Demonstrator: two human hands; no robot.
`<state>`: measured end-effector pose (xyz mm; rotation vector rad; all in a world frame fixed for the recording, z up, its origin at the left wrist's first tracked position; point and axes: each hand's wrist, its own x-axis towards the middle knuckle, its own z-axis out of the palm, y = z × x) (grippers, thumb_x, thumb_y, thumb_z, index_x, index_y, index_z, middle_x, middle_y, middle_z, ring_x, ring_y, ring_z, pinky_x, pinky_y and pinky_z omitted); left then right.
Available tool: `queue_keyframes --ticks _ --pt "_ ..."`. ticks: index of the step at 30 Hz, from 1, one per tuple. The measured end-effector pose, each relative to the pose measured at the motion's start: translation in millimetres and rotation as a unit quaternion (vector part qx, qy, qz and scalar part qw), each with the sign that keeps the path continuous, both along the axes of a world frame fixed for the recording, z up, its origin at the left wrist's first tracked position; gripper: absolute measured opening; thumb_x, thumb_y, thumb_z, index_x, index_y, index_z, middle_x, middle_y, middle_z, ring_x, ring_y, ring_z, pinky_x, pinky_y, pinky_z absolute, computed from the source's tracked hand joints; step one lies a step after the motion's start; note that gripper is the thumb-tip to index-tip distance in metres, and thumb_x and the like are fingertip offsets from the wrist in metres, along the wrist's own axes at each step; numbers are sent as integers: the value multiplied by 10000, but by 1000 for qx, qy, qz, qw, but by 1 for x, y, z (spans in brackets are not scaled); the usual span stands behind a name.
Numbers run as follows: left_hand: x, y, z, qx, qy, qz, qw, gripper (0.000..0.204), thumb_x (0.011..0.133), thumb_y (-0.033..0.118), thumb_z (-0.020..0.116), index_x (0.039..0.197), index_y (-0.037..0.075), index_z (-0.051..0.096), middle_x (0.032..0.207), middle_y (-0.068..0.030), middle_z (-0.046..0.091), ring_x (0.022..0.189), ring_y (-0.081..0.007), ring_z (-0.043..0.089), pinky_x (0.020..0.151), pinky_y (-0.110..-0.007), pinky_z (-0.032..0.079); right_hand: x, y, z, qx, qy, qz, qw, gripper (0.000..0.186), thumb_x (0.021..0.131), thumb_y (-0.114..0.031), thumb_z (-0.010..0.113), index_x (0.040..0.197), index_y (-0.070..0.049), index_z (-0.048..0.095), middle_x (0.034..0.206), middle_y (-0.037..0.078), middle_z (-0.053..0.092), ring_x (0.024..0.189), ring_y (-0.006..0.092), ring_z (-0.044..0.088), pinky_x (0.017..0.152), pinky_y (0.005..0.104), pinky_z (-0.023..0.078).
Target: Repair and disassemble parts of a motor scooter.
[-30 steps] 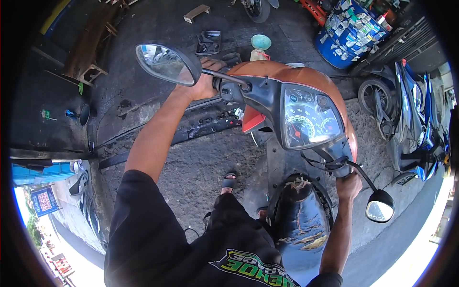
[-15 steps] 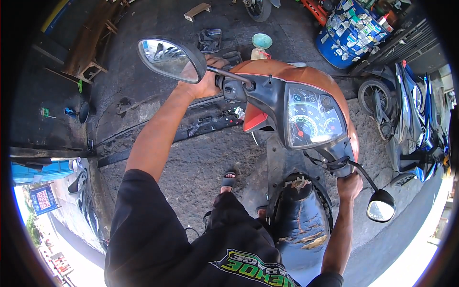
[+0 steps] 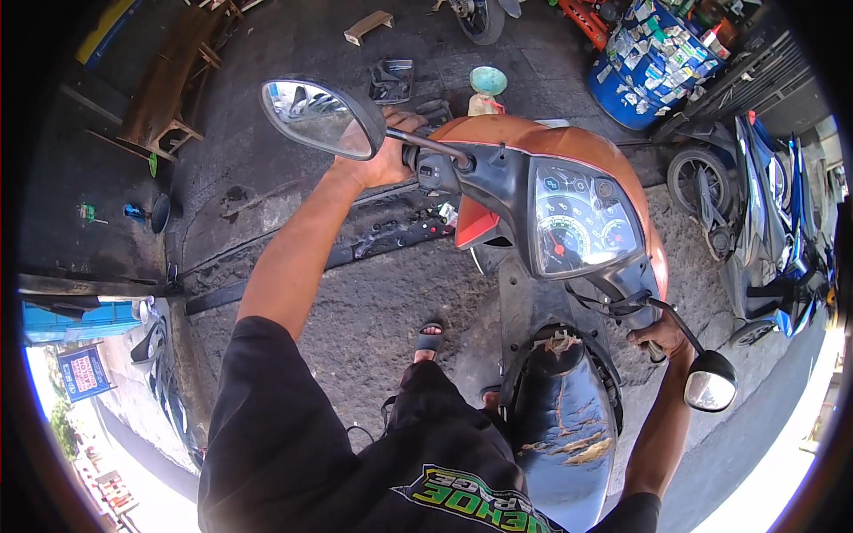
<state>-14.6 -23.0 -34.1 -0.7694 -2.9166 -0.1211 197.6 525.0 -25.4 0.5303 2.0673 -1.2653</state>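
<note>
An orange scooter (image 3: 613, 153) stands in front of me, its handlebars turned. My left hand (image 3: 391, 158) is closed around the left handlebar grip, partly hidden behind the left mirror (image 3: 324, 118). On the right side, my right hand (image 3: 668, 336) wraps the right handlebar grip, thumb inward, close to the black stem of the right mirror (image 3: 711, 382). Between the bars lies the instrument cluster (image 3: 582, 222) under a clear cover. Below it the black seat (image 3: 569, 417) has torn, cracked upholstery. I stand at the scooter's left side.
A blue drum (image 3: 635, 84) covered in stickers stands at the far right. Another scooter (image 3: 764, 240) is parked on the right. A wooden bench (image 3: 169, 89) is at the far left, and a small wooden stool (image 3: 368, 27) at the back. A green basin (image 3: 488, 81) sits beyond the scooter.
My right hand has turned on the grip, and its wrist and forearm have swung outward to the right. The left hand stays on its grip.
</note>
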Motion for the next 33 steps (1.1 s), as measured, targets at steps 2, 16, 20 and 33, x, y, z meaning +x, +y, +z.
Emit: queue_keyframes --ticks 2,16,20,33 --pt "-3 1 -2 7 0 -3 1000 702 692 433 745 1304 135 574 1334 -89 595 1270 -245 529 1116 -389 382 1 12 -8 -85 -48 -15 995 547 605 -24 879 1100 0 646 816 77 652 608 192 632 477 317 547" --pt "0 5 11 -37 -34 4 999 757 709 532 707 1345 145 568 1358 -93 585 1268 -262 541 1087 -397 413 2 -4 2 -93 -13 -11 996 468 629 -7 843 1049 26 640 744 100 668 547 202 637 468 326 555" --pt "6 5 18 -44 -37 14 998 741 708 527 712 1330 146 579 1361 -85 586 1266 -253 545 1087 -399 413 7 -19 6 66 28 17 997 535 651 -27 829 1143 18 623 834 98 675 648 181 648 520 306 532" --pt "7 11 25 -6 -92 20 996 757 690 330 790 1364 97 534 1388 -168 543 1334 -333 474 1144 -430 377 36 -47 -17 487 265 19 832 442 682 -126 723 1114 -53 669 1008 244 684 935 449 653 811 502 522"
